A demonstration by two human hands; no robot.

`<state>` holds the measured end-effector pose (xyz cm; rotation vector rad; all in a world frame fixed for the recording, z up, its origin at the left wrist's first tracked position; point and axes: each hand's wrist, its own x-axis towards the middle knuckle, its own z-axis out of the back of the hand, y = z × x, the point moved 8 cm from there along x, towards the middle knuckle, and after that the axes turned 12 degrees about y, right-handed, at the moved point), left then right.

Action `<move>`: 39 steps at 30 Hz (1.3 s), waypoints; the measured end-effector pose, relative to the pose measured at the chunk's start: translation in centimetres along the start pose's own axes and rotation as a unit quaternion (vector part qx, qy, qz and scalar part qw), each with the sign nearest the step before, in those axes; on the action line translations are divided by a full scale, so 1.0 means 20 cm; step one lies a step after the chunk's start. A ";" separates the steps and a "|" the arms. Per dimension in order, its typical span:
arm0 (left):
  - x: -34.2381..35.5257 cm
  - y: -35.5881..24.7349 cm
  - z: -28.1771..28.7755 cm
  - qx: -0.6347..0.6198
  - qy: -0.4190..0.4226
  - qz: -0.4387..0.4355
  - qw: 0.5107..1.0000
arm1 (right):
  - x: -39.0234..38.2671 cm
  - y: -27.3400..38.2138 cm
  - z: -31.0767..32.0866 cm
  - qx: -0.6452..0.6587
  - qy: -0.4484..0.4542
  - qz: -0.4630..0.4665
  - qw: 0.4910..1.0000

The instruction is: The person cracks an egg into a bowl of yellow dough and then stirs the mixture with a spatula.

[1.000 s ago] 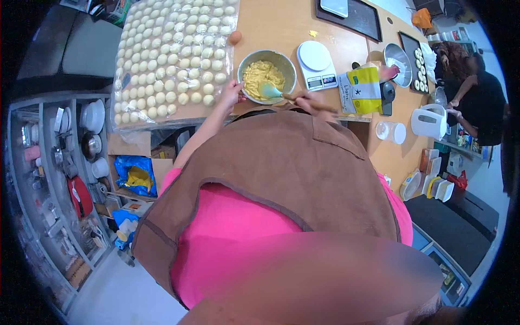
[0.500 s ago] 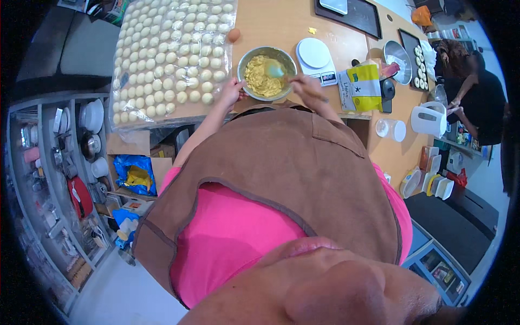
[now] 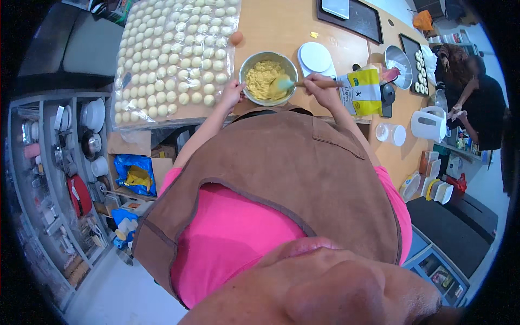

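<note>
A metal mixing bowl (image 3: pixel 293 69) stands near the table's front edge with a thick yellow mixture (image 3: pixel 261 77) inside. My left hand (image 3: pixel 233 93) is closed on the bowl's left rim. In my right hand (image 3: pixel 320 89) is a spatula (image 3: pixel 284 83), gripped by its wooden handle. Its pale bluish-green blade rests in the right part of the mixture, partly coated. Left of the bowl, rows of round pale dough balls (image 3: pixel 172 58) lie under clear plastic sheeting. One brown egg (image 3: pixel 236 38) sits beside the sheet, beyond the bowl.
Right of the bowl are a white kitchen scale (image 3: pixel 316 58), a yellow-and-white bag (image 3: pixel 362 92) and another metal bowl (image 3: pixel 398 66). Dark trays (image 3: pixel 356 17) lie farther back. A white jug (image 3: pixel 428 123) stands on the right table. Another person (image 3: pixel 479 103) works at the far right.
My right hand has shifted slightly, and the spatula handle now points out to the right. The blade has moved lower and right in the mixture. My left hand stays on the rim.
</note>
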<state>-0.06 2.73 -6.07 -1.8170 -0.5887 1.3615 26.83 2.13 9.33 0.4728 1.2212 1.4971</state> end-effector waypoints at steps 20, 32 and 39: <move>0.04 -0.01 0.01 0.013 0.013 -0.019 1.000 | 0.02 0.04 -0.03 -0.059 0.003 0.007 0.998; 0.06 -0.03 -0.02 0.019 0.018 -0.028 0.999 | 0.02 0.06 -0.15 -0.123 -0.029 0.050 0.991; 0.05 0.00 0.03 0.057 0.019 -0.016 0.998 | 0.04 0.08 -0.01 -0.190 -0.063 0.071 0.977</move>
